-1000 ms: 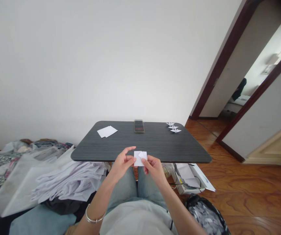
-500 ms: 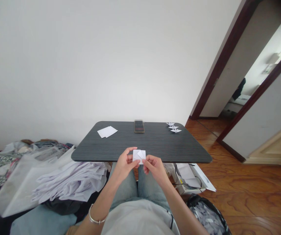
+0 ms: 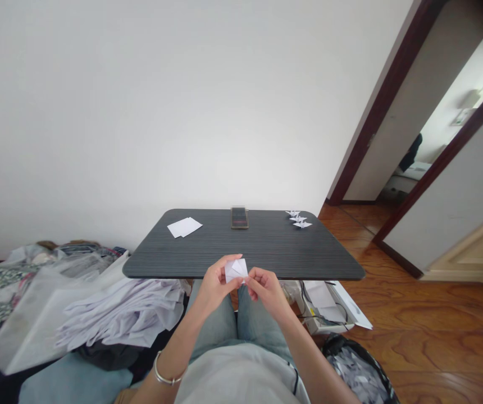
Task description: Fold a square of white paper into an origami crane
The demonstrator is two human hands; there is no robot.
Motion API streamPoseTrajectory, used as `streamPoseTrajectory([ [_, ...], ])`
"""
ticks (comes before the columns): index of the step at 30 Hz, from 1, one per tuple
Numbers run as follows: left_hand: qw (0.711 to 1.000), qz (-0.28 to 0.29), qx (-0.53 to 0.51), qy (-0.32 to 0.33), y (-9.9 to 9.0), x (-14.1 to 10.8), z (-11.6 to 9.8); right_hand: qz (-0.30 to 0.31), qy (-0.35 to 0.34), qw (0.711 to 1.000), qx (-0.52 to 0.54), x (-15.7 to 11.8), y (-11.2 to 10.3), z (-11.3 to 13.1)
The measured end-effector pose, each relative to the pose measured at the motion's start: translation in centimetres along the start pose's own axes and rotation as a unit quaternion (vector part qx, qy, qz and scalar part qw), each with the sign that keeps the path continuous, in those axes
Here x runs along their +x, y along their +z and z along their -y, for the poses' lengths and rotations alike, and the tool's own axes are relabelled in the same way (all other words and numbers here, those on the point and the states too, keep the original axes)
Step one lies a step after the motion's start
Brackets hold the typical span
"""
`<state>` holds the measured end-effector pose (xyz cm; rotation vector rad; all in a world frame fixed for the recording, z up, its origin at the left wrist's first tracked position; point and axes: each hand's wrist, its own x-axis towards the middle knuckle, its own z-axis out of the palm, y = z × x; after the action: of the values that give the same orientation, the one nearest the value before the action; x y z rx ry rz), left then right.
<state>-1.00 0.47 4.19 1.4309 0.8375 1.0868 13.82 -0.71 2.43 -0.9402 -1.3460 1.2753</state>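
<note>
A folded paper square point(image 3: 236, 270) with a triangular flap lying on its upper face is held just above the lap, appearing against the near edge of the dark table point(image 3: 267, 247). It is nearly square, so it shows no clear long axis; it sits slightly tilted, with one corner pointing up and away from the person. It lies closer to the left hand point(image 3: 215, 287), whose fingers curl around its left side and seem to hold it from behind, though the exact grip is partly hidden. The right hand point(image 3: 268, 290) comes in from the other side, its thumb and forefinger closed in a tight pinch on the lower right corner. Beyond, on the table, are a small stack of paper sheets point(image 3: 185, 226), a phone point(image 3: 240, 217), and three paper cranes point(image 3: 299, 219) near the far right corner.
</note>
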Motion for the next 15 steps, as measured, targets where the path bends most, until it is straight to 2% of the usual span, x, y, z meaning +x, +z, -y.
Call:
streamPoseTrajectory([
  [5,1.000,0.002,0.003,-0.004,-0.1,-0.1,-0.1,0.006,0.003,1.000,-0.004,0.0,0.0,0.0],
  [10,0.997,0.042,-0.046,-0.038,-0.7,-0.2,-0.8,0.011,0.010,1.000,0.002,-0.1,-0.1,0.2],
  [15,0.995,0.052,-0.050,-0.066,-1.4,-0.3,-1.2,0.030,0.015,0.999,0.001,-0.2,-0.1,0.2],
])
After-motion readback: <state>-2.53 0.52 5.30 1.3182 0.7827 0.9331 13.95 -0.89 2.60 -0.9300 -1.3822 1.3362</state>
